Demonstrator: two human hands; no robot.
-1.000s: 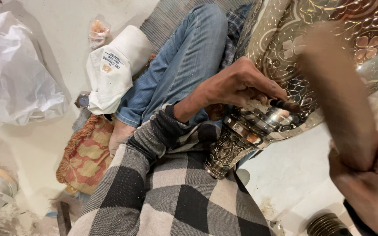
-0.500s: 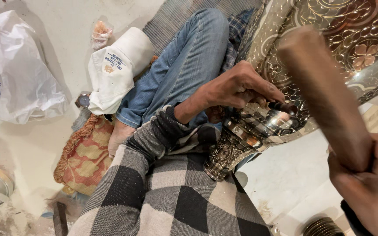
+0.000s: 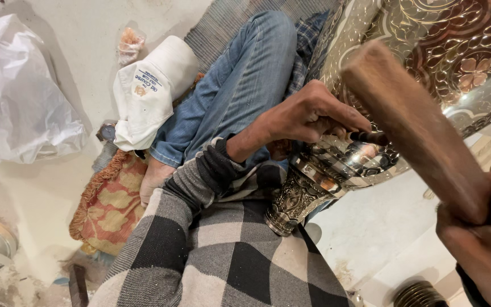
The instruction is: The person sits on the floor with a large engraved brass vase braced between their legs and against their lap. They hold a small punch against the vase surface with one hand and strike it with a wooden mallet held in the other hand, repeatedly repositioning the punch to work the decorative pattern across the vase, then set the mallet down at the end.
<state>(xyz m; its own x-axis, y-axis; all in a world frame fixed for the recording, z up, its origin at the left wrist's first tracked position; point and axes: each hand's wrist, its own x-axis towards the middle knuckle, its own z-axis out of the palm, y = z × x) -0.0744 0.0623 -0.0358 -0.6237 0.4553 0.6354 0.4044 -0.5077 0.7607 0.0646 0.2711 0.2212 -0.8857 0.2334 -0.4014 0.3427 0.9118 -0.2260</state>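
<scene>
The left hand (image 3: 313, 113) curls its fingers tight around a small dark tool (image 3: 370, 137), pressing the tip against the shiny neck of a big engraved metal vase (image 3: 427, 62). The vase lies tilted across the lap, its patterned foot (image 3: 294, 202) just below the left hand and its wide flowered body spreading above and to the right of it. Over on the right, the right hand (image 3: 484, 250) is clenched around the lower end of a thick wooden mallet (image 3: 413, 128), which slants up and hangs just above the tool, not touching it. Beneath the left hand a bent knee in blue jeans (image 3: 240, 85), and a checked sleeve (image 3: 223, 250) runs down from its wrist. Farther left of that hand, a white cloth bundle (image 3: 146, 94), a floral cushion (image 3: 109, 207) and a plastic bag (image 3: 18, 102) sit on the floor (image 3: 35, 193).
</scene>
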